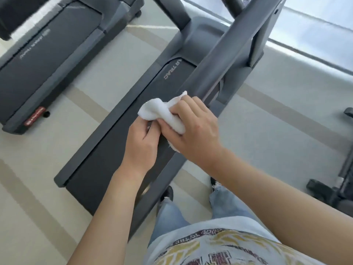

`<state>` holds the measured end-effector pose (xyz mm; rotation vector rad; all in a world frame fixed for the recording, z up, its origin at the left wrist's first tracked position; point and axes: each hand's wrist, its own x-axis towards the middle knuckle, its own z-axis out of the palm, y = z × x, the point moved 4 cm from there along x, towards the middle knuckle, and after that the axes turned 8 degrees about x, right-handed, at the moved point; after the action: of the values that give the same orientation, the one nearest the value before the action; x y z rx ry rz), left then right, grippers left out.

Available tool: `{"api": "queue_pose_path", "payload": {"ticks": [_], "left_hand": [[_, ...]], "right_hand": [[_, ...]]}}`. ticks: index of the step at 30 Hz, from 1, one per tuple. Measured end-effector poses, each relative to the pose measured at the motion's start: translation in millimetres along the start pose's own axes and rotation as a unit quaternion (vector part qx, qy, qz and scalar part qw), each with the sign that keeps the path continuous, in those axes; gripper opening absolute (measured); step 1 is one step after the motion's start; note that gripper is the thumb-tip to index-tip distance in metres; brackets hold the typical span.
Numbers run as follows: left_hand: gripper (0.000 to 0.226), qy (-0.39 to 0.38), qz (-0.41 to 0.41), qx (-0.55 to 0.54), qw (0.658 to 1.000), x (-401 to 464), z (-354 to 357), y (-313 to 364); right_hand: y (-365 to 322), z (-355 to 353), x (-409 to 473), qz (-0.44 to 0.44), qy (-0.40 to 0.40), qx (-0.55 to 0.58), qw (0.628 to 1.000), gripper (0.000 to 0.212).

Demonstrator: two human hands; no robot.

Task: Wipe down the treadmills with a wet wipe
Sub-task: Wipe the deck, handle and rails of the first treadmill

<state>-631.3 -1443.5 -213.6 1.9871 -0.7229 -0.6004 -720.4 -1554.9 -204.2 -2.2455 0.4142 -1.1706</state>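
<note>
Looking straight down at a grey treadmill (pixel 122 134), dark belt running diagonally across the view. White wet wipe (pixel 162 113) bunched up between both hands, right at the near end of the treadmill's handrail (pixel 227 54). Right hand (pixel 196 129) wrapped over the wipe with fingers curled round it, part of the cloth poking out under the palm too. Left hand (pixel 143 142) just beside it, fingertips curled in and pinching the lower edge of the same wipe. Both hands touching each other over the belt. Can't really tell whether the wipe is actually pressed on the rail or just held next to it. Second treadmill (pixel 47 60) off to the upper left, well apart. Pale floor (pixel 267 131) with beige stripes. Jeans (pixel 225 203) and dark shoes visible at the bottom, plus a printed shirt (pixel 219 245).
</note>
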Motion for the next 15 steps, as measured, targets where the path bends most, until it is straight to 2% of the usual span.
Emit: {"api": "queue_pose_path", "payload": {"ticks": [3,5,8,11,15], "left_hand": [[0.030,-0.059,0.067,0.032,0.995,0,-2,6],[0.035,-0.108,0.115,0.070,0.985,1,-7,2],[0.047,-0.154,0.136,0.086,0.975,10,-21,-7],[0.045,-0.156,0.160,0.076,0.972,21,-28,-3],[0.042,-0.146,0.178,0.067,0.971,24,-10,0]], "right_hand": [[3,1,0,0.032,0.046,-0.013,0.998,0.028],[5,2,9,0.095,0.101,-0.015,0.990,0.026],[4,5,11,0.186,0.185,-0.013,0.965,0.024],[-10,17,-11,0.259,0.244,0.055,0.933,0.017],[-37,36,-53,0.305,0.291,0.164,0.892,0.014]]}}
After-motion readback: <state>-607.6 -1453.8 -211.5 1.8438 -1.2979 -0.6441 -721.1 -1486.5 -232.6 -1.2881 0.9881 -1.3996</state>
